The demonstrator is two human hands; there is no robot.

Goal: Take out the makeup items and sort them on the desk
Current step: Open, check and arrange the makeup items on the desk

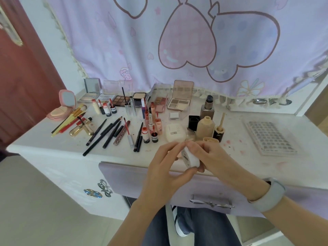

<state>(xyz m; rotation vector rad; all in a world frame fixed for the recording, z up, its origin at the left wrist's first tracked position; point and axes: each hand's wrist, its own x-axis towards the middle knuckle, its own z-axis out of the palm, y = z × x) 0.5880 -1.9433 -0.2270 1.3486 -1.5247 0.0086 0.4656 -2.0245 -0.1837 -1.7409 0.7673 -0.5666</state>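
Nearest the camera, both hands meet over the front edge of the desk [44, 139], just above the lilac drawer front [134, 176]. The right hand [211, 155] wraps a small white jar [190, 158] from the far side, thumb underneath. The left hand [166, 160] closes its fingertips on the jar's near end, where a lid would sit, though whether it is twisting I cannot tell. A grey band [271, 194] circles the right wrist.

The jar looks like hard, smooth plastic, light and rigid, probably a little slippery. A grip round its waist with a thumb below seems safest, since a dropped open pot could spill. A ring of print runs round its end, too blurred to read.

Just beyond the hands lie a cream compact case [174, 134] and a beige foundation bottle [205, 127], with a darker pump bottle [207, 108] behind it. To the left, black eyeliner pencils [106, 134] lie fanned beside a brown lip gloss tube [122, 134] bearing large white letters that I can only partly make out. Several small lip tint bottles [146, 134] carry bold black-and-white lettering, also unreadable. Further left rest makeup brushes [71, 119] and a pink cushion compact [63, 105], open.

On the right lies a clear gridded tray [271, 137]. Along the back stand open eyeshadow palettes [179, 102] beneath a heart-printed curtain [195, 41].
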